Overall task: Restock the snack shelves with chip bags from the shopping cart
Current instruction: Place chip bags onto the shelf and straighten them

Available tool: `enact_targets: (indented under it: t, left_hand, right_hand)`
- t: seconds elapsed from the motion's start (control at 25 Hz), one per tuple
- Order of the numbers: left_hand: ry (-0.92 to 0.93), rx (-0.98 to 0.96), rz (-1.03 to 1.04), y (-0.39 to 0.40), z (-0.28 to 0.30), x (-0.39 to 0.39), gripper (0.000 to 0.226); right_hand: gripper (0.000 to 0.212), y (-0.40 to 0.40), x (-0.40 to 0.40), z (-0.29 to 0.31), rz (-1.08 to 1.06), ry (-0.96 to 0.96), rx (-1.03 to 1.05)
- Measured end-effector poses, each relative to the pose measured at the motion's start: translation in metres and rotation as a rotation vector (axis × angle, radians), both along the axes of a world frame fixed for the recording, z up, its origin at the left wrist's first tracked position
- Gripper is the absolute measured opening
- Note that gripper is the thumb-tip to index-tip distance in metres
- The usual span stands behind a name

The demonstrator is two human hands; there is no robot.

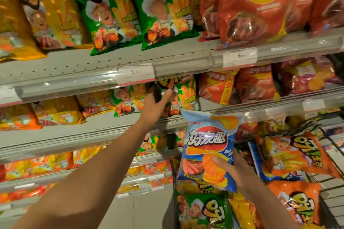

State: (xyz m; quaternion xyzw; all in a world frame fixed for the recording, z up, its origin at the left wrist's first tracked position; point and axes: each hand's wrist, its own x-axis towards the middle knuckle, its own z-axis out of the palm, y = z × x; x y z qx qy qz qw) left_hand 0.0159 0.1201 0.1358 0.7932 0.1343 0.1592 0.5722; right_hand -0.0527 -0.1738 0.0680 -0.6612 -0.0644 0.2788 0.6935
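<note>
Head view: right hand (pixel 230 171) pinches blue chip bag (pixel 206 147) — light, puffy, crinkly, hold by edge. Left hand (pixel 154 106) grips green bag (pixel 168 91) on far shelf (pixel 93 128).

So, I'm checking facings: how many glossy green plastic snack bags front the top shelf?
2. One glossy green plastic snack bag stands left of centre, the second green bag right beside it, next to the red Lay's bags. More may hide behind.

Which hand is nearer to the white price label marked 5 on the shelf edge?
Left. The left hand reaches up to the green chip bag just below the white price label marked 5; the right hand holds the blue chip bag much lower, over the cart.
</note>
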Motion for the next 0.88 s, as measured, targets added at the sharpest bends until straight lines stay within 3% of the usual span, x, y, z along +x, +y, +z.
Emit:
enact_targets:
  t: [0.12,0.2,0.32,0.52,0.64,0.68,0.76,0.88]
  left_hand:
    - [-0.010,0.225,-0.012,0.020,-0.012,-0.032,0.031]
    - [-0.005,0.369,-0.021,0.046,-0.020,-0.060,0.045]
    - [0.016,0.531,0.017,0.110,-0.027,-0.110,0.043]
    - [0.106,0.781,0.237,0.241,-0.037,-0.214,0.045]
    - [0.231,0.850,0.406,0.330,-0.044,-0.279,0.050]
    - [0.272,0.846,0.453,0.361,-0.047,-0.298,0.051]
    - [0.294,0.856,0.481,0.422,-0.052,-0.334,0.053]
    - [0.321,0.877,0.417,0.507,-0.053,-0.387,0.056]
  right_hand:
    - [0.059,0.031,0.001,-0.003,0.056,0.040,0.064]
    - [0.054,0.061,0.001,-0.002,0.118,0.066,0.122]
    - [0.056,0.121,-0.001,0.004,0.215,0.065,0.128]
    - [0.047,0.252,-0.021,0.018,0.354,-0.026,0.056]
    - [0.071,0.351,-0.056,0.027,0.375,-0.087,-0.007]
    - [0.061,0.385,-0.070,0.028,0.360,-0.066,-0.018]
    - [0.020,0.448,-0.107,0.029,0.391,-0.041,0.026]
    - [0.028,0.557,-0.156,0.030,0.445,0.039,0.089]
